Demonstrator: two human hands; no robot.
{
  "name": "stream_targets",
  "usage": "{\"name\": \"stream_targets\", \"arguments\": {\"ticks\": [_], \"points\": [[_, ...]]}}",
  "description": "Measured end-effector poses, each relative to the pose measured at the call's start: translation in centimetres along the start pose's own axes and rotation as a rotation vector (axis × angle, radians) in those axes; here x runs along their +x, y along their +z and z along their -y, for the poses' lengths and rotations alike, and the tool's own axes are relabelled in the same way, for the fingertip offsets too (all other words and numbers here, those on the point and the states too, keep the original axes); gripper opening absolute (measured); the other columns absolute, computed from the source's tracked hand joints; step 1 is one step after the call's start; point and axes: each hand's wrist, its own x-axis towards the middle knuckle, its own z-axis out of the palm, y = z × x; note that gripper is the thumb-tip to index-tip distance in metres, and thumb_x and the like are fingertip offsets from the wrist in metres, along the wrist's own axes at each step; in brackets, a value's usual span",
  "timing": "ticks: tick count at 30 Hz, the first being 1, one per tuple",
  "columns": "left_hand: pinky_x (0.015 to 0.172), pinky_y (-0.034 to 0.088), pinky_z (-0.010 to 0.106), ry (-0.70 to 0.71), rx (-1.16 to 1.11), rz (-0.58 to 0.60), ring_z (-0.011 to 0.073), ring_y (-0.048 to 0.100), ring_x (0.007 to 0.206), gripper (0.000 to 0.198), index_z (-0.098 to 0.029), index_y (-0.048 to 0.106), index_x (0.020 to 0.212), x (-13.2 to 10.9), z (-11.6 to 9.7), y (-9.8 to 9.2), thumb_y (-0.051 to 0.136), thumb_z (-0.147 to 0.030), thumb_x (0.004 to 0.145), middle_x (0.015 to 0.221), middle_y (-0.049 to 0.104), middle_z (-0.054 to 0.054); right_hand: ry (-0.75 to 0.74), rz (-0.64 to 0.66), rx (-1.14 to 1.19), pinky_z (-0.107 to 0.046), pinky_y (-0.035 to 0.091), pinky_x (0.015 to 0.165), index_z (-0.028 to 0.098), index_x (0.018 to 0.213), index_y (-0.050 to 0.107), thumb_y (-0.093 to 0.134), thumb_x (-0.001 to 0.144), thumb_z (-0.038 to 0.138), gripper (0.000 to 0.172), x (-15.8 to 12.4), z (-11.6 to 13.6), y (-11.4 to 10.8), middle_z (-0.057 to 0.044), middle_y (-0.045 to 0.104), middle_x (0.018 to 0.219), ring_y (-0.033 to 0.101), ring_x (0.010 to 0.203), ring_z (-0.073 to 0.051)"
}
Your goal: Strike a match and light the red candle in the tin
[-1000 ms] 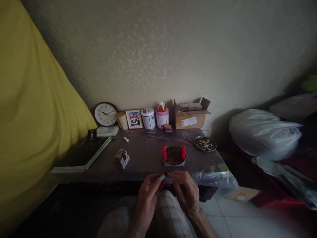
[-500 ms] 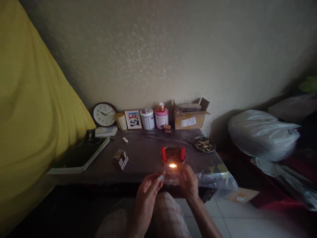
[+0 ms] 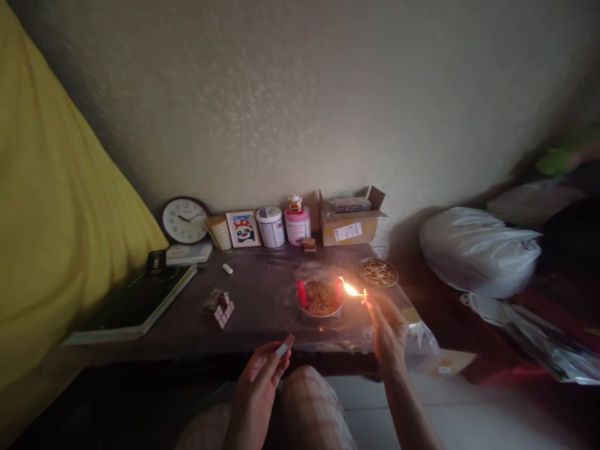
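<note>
My left hand (image 3: 259,381) is closed on a small matchbox (image 3: 284,345), held low over my lap in front of the table. My right hand (image 3: 387,325) pinches a burning match (image 3: 352,290) whose flame sits just right of a round metal dish (image 3: 320,298). Two short red candles stand in that dish, one at its left rim (image 3: 301,294) and one at its right rim (image 3: 338,287), close to the flame. A second metal dish (image 3: 377,272) holding several matchsticks lies behind my right hand.
The dark table (image 3: 262,294) carries a Rubik's cube (image 3: 222,310), a book (image 3: 135,304), a clock (image 3: 184,220), a framed picture (image 3: 242,229), two tubs (image 3: 285,225) and a cardboard box (image 3: 349,222) against the wall. Yellow cloth (image 3: 51,219) hangs left. Plastic bags (image 3: 473,250) lie right.
The match was struck against the matchbox and caught fire. My right hand carried the flame up and right, beside the right candle. My left hand dropped lower with the matchbox.
</note>
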Motion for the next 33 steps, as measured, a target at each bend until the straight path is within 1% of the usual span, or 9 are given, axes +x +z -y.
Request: {"name": "stream_targets", "arguments": {"ticks": [3,6,10,13,21,25,27,29,33], "points": [[0.078,0.052,0.026,-0.004,0.024,-0.028,0.0159,0.068,0.079,0.039,-0.016,0.075,0.08,0.0,0.0,-0.4,0.088,-0.039,0.052,0.09,0.079,0.009,0.07,-0.019,0.045,-0.032,0.05,0.076,0.016,0.089,0.073,0.069,0.077,0.041,0.027,0.4,0.3,-0.3,-0.006,0.073,0.086,0.064,0.08,-0.019],[0.079,0.053,0.03,0.009,0.046,-0.057,0.0183,0.068,0.08,0.039,-0.018,0.075,0.082,-0.2,0.2,-0.8,0.087,-0.04,0.053,0.086,0.078,0.007,0.09,-0.033,0.095,-0.03,0.05,0.072,0.018,0.084,0.072,0.074,0.072,0.04,0.025,0.8,0.2,-0.5,-0.004,0.072,0.082,0.064,0.075,-0.018],[0.085,0.053,0.041,0.008,0.053,-0.081,0.0278,0.069,0.092,0.025,-0.022,0.074,0.078,-0.3,0.3,-1.0,0.082,-0.036,0.06,0.085,0.077,0.008,0.097,-0.035,0.145,-0.029,0.049,0.068,0.018,0.077,0.069,0.077,0.067,0.04,0.025,1.4,0.1,-0.5,-0.002,0.069,0.074,0.061,0.069,-0.015],[0.088,0.053,0.045,-0.004,0.056,-0.103,0.0325,0.068,0.098,0.021,-0.023,0.073,0.075,-0.3,0.2,-1.1,0.082,-0.035,0.06,0.084,0.077,0.008,0.114,-0.016,0.134,-0.028,0.048,0.066,0.017,0.077,0.069,0.078,0.067,0.042,0.028,1.7,0.1,-0.4,-0.003,0.069,0.076,0.06,0.069,-0.016],[0.091,0.054,0.048,0.007,0.056,-0.105,0.0345,0.068,0.103,0.025,-0.025,0.073,0.075,-0.3,0.3,-1.6,0.083,-0.038,0.057,0.084,0.078,0.007,0.098,0.037,0.092,-0.026,0.044,0.064,0.016,0.077,0.069,0.075,0.068,0.045,0.031,2.5,-0.9,0.1,-0.002,0.066,0.074,0.055,0.067,-0.013],[0.093,0.053,0.048,-0.04,0.038,-0.096,0.0359,0.064,0.109,0.022,-0.023,0.073,0.075,-1.2,-1.1,-0.9,0.083,-0.032,0.057,0.084,0.077,0.009,0.063,0.046,0.05,-0.027,0.045,0.064,0.016,0.078,0.069,0.072,0.07,0.047,0.033,2.8,-1.4,0.4,-0.003,0.066,0.073,0.056,0.067,-0.014],[0.097,0.051,0.047,-0.08,0.033,-0.045,0.0354,0.062,0.114,0.022,-0.023,0.074,0.079,-1.9,-2.1,-0.5,0.082,-0.028,0.06,0.092,0.077,0.01,0.062,0.042,0.045,-0.027,0.046,0.064,0.016,0.077,0.069,0.073,0.069,0.048,0.033,2.9,-1.5,0.6,-0.003,0.066,0.072,0.056,0.067,-0.015],[0.1,0.05,0.046,-0.08,0.034,-0.034,0.0346,0.062,0.114,0.019,-0.024,0.074,0.08,-2.4,-2.9,-0.3,0.081,-0.027,0.062,0.093,0.077,0.008,0.066,0.043,0.047,-0.027,0.046,0.063,0.016,0.076,0.068,0.073,0.068,0.048,0.033,3.0,-1.5,0.9,-0.003,0.066,0.072,0.056,0.067,-0.014],[0.101,0.048,0.045,-0.099,0.063,-0.024,0.0326,0.065,0.108,0.02,-0.022,0.075,0.08,-2.3,-2.9,-0.4,0.081,-0.026,0.062,0.093,0.077,0.008,0.078,0.047,0.052,-0.026,0.046,0.062,0.016,0.075,0.068,0.073,0.068,0.047,0.033,3.2,-1.6,1.2,-0.002,0.066,0.071,0.056,0.066,-0.014]]}}
